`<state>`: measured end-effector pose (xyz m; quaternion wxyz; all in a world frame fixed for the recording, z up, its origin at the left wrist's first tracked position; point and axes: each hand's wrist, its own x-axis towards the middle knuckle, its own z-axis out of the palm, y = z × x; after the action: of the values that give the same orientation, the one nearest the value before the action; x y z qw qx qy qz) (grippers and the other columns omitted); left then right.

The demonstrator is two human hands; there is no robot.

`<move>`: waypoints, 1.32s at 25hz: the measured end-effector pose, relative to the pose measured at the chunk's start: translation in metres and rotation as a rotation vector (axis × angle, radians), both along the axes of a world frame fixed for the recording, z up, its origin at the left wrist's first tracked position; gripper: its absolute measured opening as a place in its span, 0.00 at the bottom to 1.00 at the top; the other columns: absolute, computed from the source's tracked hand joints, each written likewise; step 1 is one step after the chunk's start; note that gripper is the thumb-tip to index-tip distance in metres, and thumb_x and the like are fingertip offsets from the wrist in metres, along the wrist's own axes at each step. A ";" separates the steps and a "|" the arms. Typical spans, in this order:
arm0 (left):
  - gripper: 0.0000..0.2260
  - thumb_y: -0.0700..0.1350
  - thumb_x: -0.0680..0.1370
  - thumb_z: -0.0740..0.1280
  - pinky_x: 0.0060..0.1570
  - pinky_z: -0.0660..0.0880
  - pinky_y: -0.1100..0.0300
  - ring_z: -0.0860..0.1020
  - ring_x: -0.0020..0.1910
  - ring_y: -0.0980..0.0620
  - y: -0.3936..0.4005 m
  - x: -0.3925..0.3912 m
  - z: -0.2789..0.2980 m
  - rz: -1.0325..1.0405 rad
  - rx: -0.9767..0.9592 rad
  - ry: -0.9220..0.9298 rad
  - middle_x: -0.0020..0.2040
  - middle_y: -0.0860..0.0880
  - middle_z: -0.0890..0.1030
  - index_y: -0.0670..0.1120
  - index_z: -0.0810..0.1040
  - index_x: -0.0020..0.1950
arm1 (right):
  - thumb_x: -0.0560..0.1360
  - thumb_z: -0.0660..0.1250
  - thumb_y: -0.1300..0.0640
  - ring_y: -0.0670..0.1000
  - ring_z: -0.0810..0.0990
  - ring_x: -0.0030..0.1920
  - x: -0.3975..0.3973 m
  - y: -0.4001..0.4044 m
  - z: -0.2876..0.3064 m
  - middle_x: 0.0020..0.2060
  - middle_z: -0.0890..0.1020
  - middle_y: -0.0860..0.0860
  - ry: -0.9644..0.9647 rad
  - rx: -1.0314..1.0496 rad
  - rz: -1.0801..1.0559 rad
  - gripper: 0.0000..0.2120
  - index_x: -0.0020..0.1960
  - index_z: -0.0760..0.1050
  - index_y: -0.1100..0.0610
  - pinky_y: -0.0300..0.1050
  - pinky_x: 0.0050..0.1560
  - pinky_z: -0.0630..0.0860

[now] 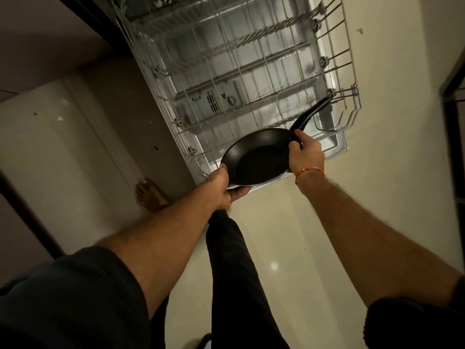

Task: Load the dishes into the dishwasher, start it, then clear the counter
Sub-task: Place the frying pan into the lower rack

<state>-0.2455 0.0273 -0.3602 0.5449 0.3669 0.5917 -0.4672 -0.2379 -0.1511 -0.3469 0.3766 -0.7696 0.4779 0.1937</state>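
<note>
While the fingers of the right hand (305, 153) curl round the base of the pan's handle, the left hand (221, 183) grips the opposite rim at about seven o'clock, thumb on top and fingers underneath. Between them the black frying pan (256, 157) hangs level over the near edge of the pulled-out lower rack (226, 79), its long handle (310, 112) pointing to one o'clock over the rack's right-hand side. A pale flat edge shows just under the pan by the left fingers; whether it is a plate or part of the open door (337, 147) I cannot tell. The rack looks empty as far as can be seen, so loading has barely begun.

To set the pan well, I would tip it on edge with the hollow facing down toward the spray, and lean it against the upright prongs at twelve o'clock. The handle should lie inside the wire border, not poking past it, or the rack may jam when pushed home. Letting go with the left hand first seems wise.
</note>
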 end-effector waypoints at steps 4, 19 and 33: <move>0.19 0.54 0.86 0.55 0.21 0.75 0.62 0.86 0.36 0.43 -0.002 -0.007 -0.008 -0.026 0.020 -0.015 0.60 0.38 0.80 0.42 0.70 0.70 | 0.77 0.61 0.56 0.58 0.76 0.63 0.012 -0.001 -0.002 0.61 0.79 0.59 0.020 -0.030 0.106 0.21 0.70 0.74 0.52 0.48 0.62 0.77; 0.16 0.51 0.85 0.59 0.29 0.83 0.52 0.84 0.46 0.38 -0.003 0.020 -0.006 -0.033 -0.050 -0.010 0.60 0.38 0.81 0.41 0.71 0.66 | 0.79 0.60 0.58 0.60 0.81 0.53 0.012 -0.013 -0.006 0.57 0.78 0.55 0.065 0.135 -0.287 0.17 0.67 0.74 0.51 0.59 0.40 0.84; 0.14 0.50 0.83 0.65 0.35 0.82 0.53 0.85 0.48 0.46 0.017 0.004 -0.027 0.021 0.014 -0.216 0.61 0.44 0.81 0.48 0.76 0.67 | 0.79 0.66 0.46 0.60 0.80 0.58 -0.003 0.004 -0.022 0.68 0.73 0.53 0.058 0.148 -0.154 0.23 0.72 0.70 0.51 0.52 0.33 0.84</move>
<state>-0.2414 0.0441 -0.3875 0.6075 0.4128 0.5368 -0.4152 -0.2408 -0.1469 -0.3691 0.4322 -0.6946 0.5307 0.2214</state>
